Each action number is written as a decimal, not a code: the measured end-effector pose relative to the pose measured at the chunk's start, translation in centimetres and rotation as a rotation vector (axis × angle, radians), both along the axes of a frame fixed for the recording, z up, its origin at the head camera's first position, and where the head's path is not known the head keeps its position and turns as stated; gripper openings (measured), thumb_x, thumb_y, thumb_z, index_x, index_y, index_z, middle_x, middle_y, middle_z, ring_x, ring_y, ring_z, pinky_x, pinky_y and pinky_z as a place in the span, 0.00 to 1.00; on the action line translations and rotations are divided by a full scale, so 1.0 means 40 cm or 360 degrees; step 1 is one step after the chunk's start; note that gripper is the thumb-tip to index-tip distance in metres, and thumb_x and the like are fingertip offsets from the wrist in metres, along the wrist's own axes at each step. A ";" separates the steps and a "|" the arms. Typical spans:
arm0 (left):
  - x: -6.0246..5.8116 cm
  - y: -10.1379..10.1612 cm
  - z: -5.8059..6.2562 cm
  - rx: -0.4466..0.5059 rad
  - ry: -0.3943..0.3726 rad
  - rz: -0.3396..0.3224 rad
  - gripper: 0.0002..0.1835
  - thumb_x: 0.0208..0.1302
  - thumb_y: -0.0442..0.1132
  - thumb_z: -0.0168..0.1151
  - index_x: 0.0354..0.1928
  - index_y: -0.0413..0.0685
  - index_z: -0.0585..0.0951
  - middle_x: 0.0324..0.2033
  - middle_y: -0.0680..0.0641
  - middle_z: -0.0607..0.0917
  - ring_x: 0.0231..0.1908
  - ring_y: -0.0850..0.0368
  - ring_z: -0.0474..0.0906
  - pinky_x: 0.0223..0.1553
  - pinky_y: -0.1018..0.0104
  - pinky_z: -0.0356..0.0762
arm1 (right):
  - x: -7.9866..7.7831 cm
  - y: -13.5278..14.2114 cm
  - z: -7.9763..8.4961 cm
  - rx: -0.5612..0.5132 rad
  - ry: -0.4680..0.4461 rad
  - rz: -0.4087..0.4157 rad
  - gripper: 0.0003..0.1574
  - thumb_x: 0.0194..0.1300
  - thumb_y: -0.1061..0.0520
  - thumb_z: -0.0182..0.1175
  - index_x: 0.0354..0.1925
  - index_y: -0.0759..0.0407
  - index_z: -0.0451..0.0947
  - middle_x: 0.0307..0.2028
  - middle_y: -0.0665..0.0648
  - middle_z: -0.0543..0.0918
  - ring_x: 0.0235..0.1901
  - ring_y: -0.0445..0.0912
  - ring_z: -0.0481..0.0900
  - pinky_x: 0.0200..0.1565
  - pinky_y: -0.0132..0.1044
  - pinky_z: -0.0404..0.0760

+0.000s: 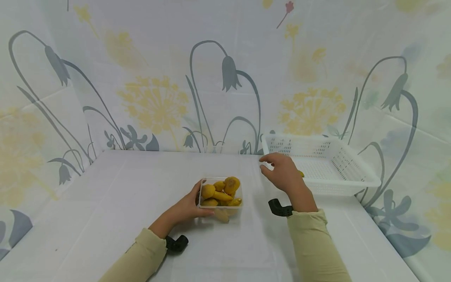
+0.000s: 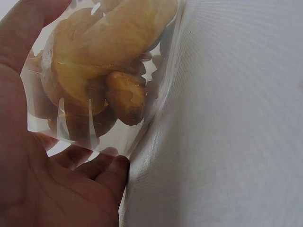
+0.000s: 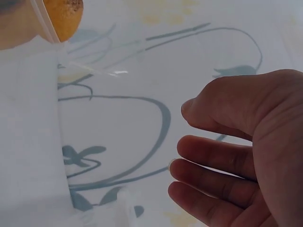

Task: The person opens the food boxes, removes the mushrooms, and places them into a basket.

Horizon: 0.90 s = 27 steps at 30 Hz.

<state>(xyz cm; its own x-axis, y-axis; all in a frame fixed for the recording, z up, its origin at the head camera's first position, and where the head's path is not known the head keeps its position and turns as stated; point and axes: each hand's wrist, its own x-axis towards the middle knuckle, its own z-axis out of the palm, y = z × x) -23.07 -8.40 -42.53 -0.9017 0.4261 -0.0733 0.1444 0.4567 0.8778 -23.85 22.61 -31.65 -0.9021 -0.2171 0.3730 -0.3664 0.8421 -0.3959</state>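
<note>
A clear plastic box (image 1: pixel 220 206) stands on the white table, filled with several yellow-brown mushrooms (image 1: pixel 222 196). My left hand (image 1: pixel 192 203) grips its left side, thumb at the near wall and fingers around the far left corner. In the left wrist view, mushrooms (image 2: pixel 125 97) press against the see-through wall beside the palm (image 2: pixel 61 189). My right hand (image 1: pixel 282 172) hovers in front of the white basket's left end, fingers loosely bent and holding nothing. The right wrist view shows thumb and fingers (image 3: pixel 218 161) apart, with a mushroom (image 3: pixel 66 19) at the upper left corner.
A white perforated basket (image 1: pixel 338 182) stands at the back right. A bit of yellow (image 1: pixel 301 173) shows in it beside my right wrist; the hand hides part of it. A faint clear container (image 1: pixel 220 149) is at the table's back edge, before the flowered cloth (image 1: pixel 158 102).
</note>
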 end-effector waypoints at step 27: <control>-0.001 0.000 -0.003 -0.0019 0.0019 0.0000 0.62 0.50 0.54 0.75 0.77 0.58 0.42 0.76 0.43 0.51 0.74 0.44 0.51 0.71 0.46 0.56 | 0.034 -0.126 -0.017 0.0191 -0.0004 0.0321 0.13 0.65 0.55 0.61 0.48 0.53 0.82 0.48 0.53 0.84 0.45 0.49 0.81 0.47 0.44 0.81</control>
<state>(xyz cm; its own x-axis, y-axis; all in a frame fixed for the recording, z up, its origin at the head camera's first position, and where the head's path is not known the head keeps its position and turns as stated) -23.11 -8.41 -42.65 -0.9025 0.4254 -0.0674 0.1552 0.4672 0.8704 -22.51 17.59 -32.33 -0.8368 -0.4357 0.3316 -0.5311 0.7930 -0.2985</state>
